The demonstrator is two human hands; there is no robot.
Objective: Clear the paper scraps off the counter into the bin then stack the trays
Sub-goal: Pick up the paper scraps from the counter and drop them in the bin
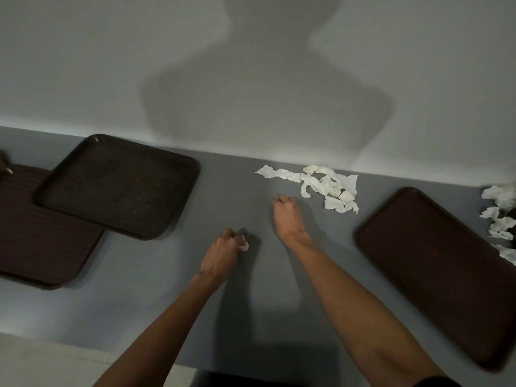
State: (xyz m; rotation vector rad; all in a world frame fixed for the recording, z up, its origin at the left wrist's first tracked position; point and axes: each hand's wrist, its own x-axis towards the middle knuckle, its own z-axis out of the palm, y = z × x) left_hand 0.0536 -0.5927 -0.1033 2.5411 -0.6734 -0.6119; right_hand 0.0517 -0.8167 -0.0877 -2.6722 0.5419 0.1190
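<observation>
The left hand point(222, 254) has its grip closed around a small white paper scrap point(244, 243), which pokes out past the curled fingers just above the grey worktop point(173, 277). The right hand point(287, 216) reaches further toward the wall, fingers curled downward with the fingertips point(280, 199) at or close to the worktop; whether that grip is pinching anything cannot be told, as the palm side is hidden.

Just beyond and to the right of the right hand lies a loose pile of torn white paper scraps point(321, 184), stretched along the back edge of the worktop near the wall point(251, 65). More scraps point(499, 210) sit at the far right edge of the view.

A dark brown tray point(435, 272) lies flat to the right, between the two groups of scraps. On the left, an upper tray point(117, 185) rests skewed, overlapping the corner of a lower tray point(36, 230) beneath it. Both forearms are bare.
</observation>
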